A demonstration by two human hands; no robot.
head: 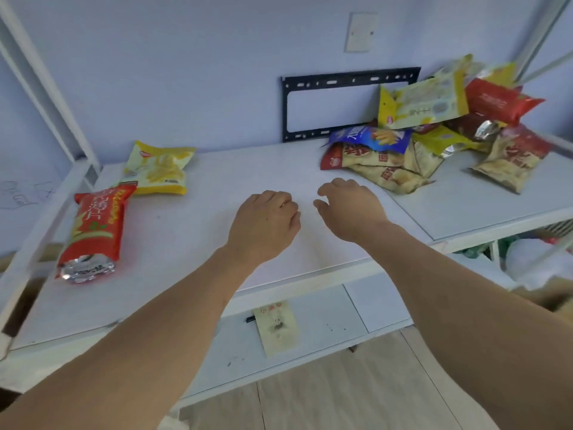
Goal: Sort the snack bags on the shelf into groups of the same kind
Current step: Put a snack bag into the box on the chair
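Observation:
A red snack bag [93, 231] lies near the left edge of the white shelf [192, 262]. Behind it rests a yellow snack bag [158, 169]. A mixed pile sits at the back right: a blue bag [372, 136], beige-and-red bags [384, 169], a pale yellow bag [424, 100], a red bag [499, 100] and another beige bag [514, 156]. My left hand [263, 225] hovers over the middle of the shelf with fingers curled and nothing in it. My right hand [350, 209] is beside it, fingers loosely apart, just short of the pile and holding nothing.
A black metal bracket [310, 85] leans on the wall behind the pile. White frame posts [46, 88] rise at the left and right. A lower shelf [310, 330] holds a card [276, 327]. Bags and clutter lie below at the right [527, 259].

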